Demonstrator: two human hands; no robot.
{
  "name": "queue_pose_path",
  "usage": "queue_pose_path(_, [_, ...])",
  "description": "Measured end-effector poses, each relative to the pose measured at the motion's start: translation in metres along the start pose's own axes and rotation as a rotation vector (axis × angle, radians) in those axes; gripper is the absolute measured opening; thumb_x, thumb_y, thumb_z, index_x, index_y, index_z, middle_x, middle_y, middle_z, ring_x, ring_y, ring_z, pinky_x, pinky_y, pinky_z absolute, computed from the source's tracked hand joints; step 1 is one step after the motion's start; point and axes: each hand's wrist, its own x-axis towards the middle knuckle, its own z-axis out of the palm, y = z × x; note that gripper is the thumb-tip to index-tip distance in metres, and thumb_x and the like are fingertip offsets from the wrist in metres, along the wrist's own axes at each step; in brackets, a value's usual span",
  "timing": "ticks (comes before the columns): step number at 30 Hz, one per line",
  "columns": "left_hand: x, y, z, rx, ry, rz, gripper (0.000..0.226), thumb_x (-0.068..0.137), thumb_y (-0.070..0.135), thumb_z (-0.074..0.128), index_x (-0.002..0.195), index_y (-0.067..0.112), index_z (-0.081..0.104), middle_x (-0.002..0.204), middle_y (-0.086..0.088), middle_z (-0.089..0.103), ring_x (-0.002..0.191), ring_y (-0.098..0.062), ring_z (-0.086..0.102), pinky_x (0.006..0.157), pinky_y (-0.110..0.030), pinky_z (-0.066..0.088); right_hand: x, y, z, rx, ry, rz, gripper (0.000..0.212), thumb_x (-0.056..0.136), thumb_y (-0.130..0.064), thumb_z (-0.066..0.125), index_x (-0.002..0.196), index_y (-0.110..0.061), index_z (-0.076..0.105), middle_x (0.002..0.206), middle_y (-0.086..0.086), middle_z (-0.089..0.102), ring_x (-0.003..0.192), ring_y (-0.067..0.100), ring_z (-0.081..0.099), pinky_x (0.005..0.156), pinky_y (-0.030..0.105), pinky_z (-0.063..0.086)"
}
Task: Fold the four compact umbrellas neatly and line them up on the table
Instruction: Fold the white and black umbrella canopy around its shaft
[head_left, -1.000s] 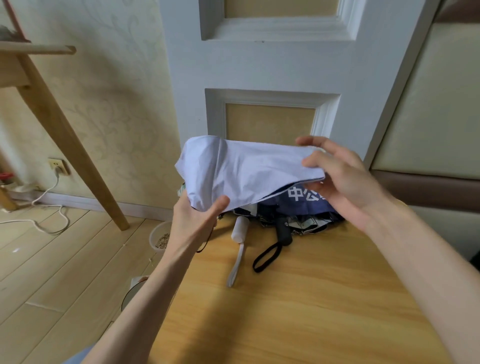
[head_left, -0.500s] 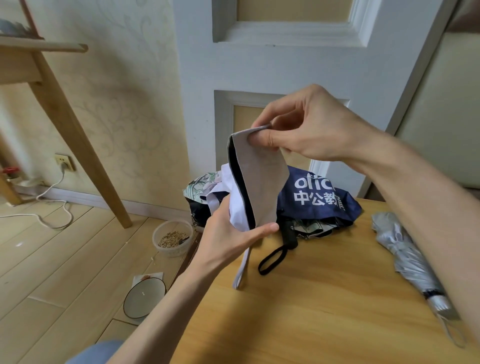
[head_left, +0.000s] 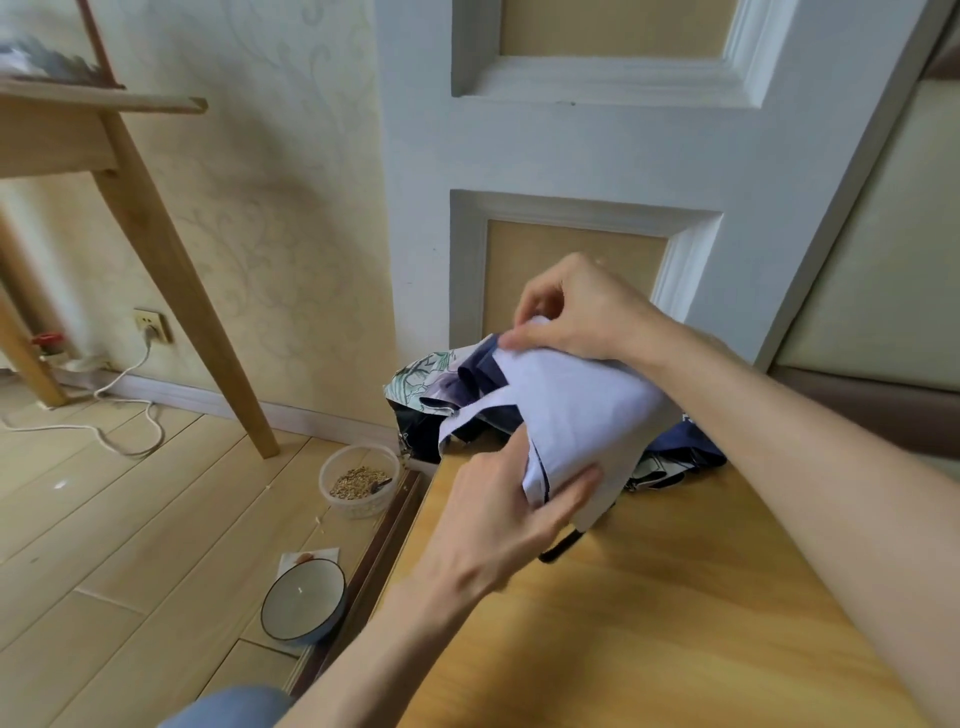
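Observation:
I hold a pale lilac compact umbrella (head_left: 582, 415) above the far left part of the wooden table (head_left: 675, 613). My left hand (head_left: 509, 519) grips its lower end, thumb across the cloth. My right hand (head_left: 576, 312) pinches a fold of the canopy at its upper end. Behind it, against the wall, lie a floral umbrella (head_left: 421, 374) and a navy umbrella (head_left: 685, 447) in a loose heap. A black wrist strap (head_left: 558, 548) pokes out below my left hand.
A white panelled door (head_left: 597, 145) stands right behind the table. On the floor to the left sit a plastic tub of grain (head_left: 358, 483) and a grey bowl (head_left: 304, 605). A wooden table leg (head_left: 171, 270) and a white cable (head_left: 104, 431) lie further left.
My right hand has come down and laid the raised canopy flap over the bundle. The view swung left, so the silver umbrella at the right is out of frame.

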Motion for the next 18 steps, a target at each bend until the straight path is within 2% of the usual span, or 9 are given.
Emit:
queue_pose_path(2, [0.002,-0.004,0.0,-0.007,0.007,-0.001,0.035,0.091,0.064,0.058,0.1,0.031,0.059,0.08,0.008,0.069,0.071,-0.013,0.065,0.062,-0.031,0.052,-0.006,0.01,-0.002,-0.034,0.008,0.118,0.031,0.075,-0.063,0.086,0.082,-0.033,0.08,0.074,-0.019,0.071,0.081,0.004,0.068,0.083,0.032,0.05])
queue_pose_path(5, [0.006,-0.009,-0.003,-0.064,0.082,-0.043,0.034,0.091,0.062,0.06,0.108,0.033,0.065,0.091,0.014,0.072,0.084,-0.008,0.067,0.071,-0.033,0.055,-0.024,0.018,-0.02,0.353,0.026,0.254,0.046,0.084,-0.072,0.07,0.097,-0.029,0.082,0.096,-0.006,0.079,0.095,0.013,0.074,0.089,0.03,0.054])
queue_pose_path(7, [0.009,-0.009,-0.007,-0.133,0.1,-0.081,0.025,0.094,0.056,0.065,0.107,0.035,0.067,0.092,0.019,0.072,0.085,-0.004,0.068,0.07,-0.029,0.054,-0.041,0.019,-0.028,0.495,-0.101,0.284,0.045,0.085,-0.068,0.07,0.104,-0.029,0.082,0.107,-0.007,0.079,0.103,0.009,0.072,0.089,0.027,0.051])
queue_pose_path(9, [0.01,-0.006,-0.009,-0.188,0.092,-0.099,0.009,0.097,0.045,0.07,0.096,0.039,0.063,0.082,0.024,0.069,0.072,-0.001,0.065,0.063,-0.018,0.045,-0.054,0.021,-0.029,0.528,-0.174,0.243,0.034,0.083,-0.058,0.077,0.108,-0.035,0.081,0.111,-0.014,0.078,0.111,0.002,0.068,0.093,0.025,0.048])
queue_pose_path(12, [0.008,-0.005,-0.009,-0.205,0.096,-0.083,0.008,0.097,0.046,0.069,0.099,0.043,0.062,0.087,0.028,0.069,0.078,0.001,0.065,0.066,-0.015,0.044,-0.058,0.023,-0.021,0.512,-0.09,0.243,0.023,0.085,-0.044,0.084,0.105,-0.036,0.08,0.11,-0.013,0.078,0.111,0.002,0.068,0.097,0.025,0.049])
queue_pose_path(14, [0.006,-0.007,-0.007,-0.172,0.116,-0.064,0.02,0.093,0.055,0.066,0.107,0.041,0.064,0.096,0.026,0.071,0.089,0.001,0.067,0.07,-0.019,0.048,-0.056,0.019,-0.011,0.509,-0.017,0.282,0.016,0.086,-0.04,0.085,0.098,-0.032,0.079,0.107,-0.008,0.076,0.103,0.005,0.067,0.086,0.023,0.048])
queue_pose_path(16, [0.004,-0.008,-0.006,-0.104,0.13,-0.033,0.044,0.09,0.062,0.065,0.124,0.034,0.062,0.101,0.022,0.072,0.092,-0.002,0.068,0.07,-0.018,0.048,-0.055,0.016,-0.001,0.501,0.034,0.327,0.013,0.087,-0.036,0.085,0.095,-0.03,0.076,0.107,0.002,0.073,0.093,0.009,0.064,0.077,0.025,0.046])
queue_pose_path(17, [0.004,-0.006,-0.006,-0.077,0.132,-0.035,0.062,0.088,0.063,0.067,0.14,0.033,0.054,0.101,0.02,0.072,0.09,-0.003,0.068,0.067,-0.015,0.047,-0.054,0.015,0.003,0.493,0.043,0.353,0.013,0.086,-0.034,0.085,0.095,-0.032,0.075,0.109,0.004,0.072,0.09,0.01,0.063,0.076,0.028,0.046])
queue_pose_path(18, [0.003,-0.004,-0.006,-0.058,0.129,-0.059,0.084,0.086,0.063,0.07,0.156,0.032,0.037,0.098,0.018,0.072,0.084,-0.004,0.068,0.062,-0.011,0.044,-0.054,0.014,0.006,0.485,0.047,0.381,0.014,0.086,-0.032,0.084,0.096,-0.033,0.074,0.109,0.004,0.072,0.089,0.012,0.064,0.075,0.031,0.047])
